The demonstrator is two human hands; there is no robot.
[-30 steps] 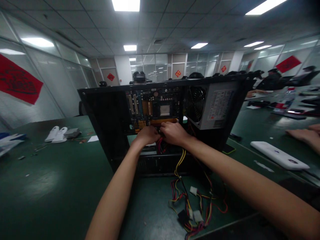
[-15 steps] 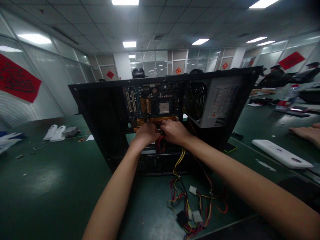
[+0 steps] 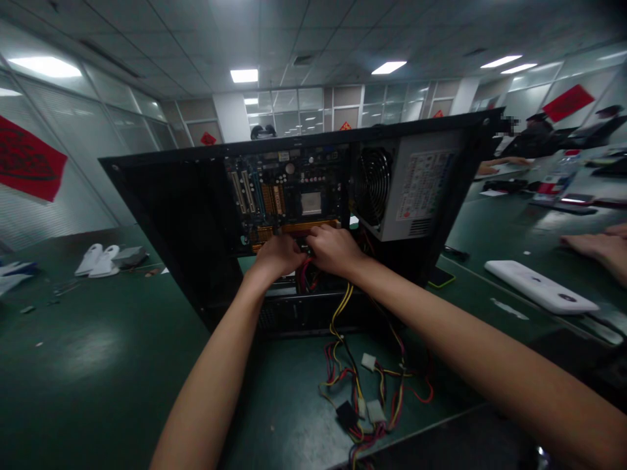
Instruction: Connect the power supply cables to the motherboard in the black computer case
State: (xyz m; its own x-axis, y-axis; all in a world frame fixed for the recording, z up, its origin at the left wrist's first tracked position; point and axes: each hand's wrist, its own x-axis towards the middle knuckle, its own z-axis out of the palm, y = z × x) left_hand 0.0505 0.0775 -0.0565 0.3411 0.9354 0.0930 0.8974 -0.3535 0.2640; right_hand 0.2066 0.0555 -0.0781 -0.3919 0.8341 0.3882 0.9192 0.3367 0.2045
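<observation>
A black computer case [image 3: 171,215] stands on the bench with its open side towards me. Inside it are the motherboard [image 3: 289,189] and a silver power supply [image 3: 416,183] with a round fan grille. At the board's lower edge, beneath the orange memory slots [image 3: 308,228], my left hand [image 3: 278,254] and my right hand [image 3: 337,249] meet with curled fingers. A bundle of red and dark power cables [image 3: 305,274] runs down from between them. The connector at its top is mostly hidden by my fingers. Yellow wires [image 3: 341,307] hang below my right hand.
Loose cable connectors [image 3: 375,411] lie on the green bench [image 3: 88,378] in front of the case. A white power strip [image 3: 541,287] and another person's hand [image 3: 595,254] are at the right. White objects [image 3: 98,261] and a grey block [image 3: 129,256] lie left.
The view has shifted slightly, and the case appears further left with its top edge sloping more. Both hands stay together at the same spot on the board's lower edge.
</observation>
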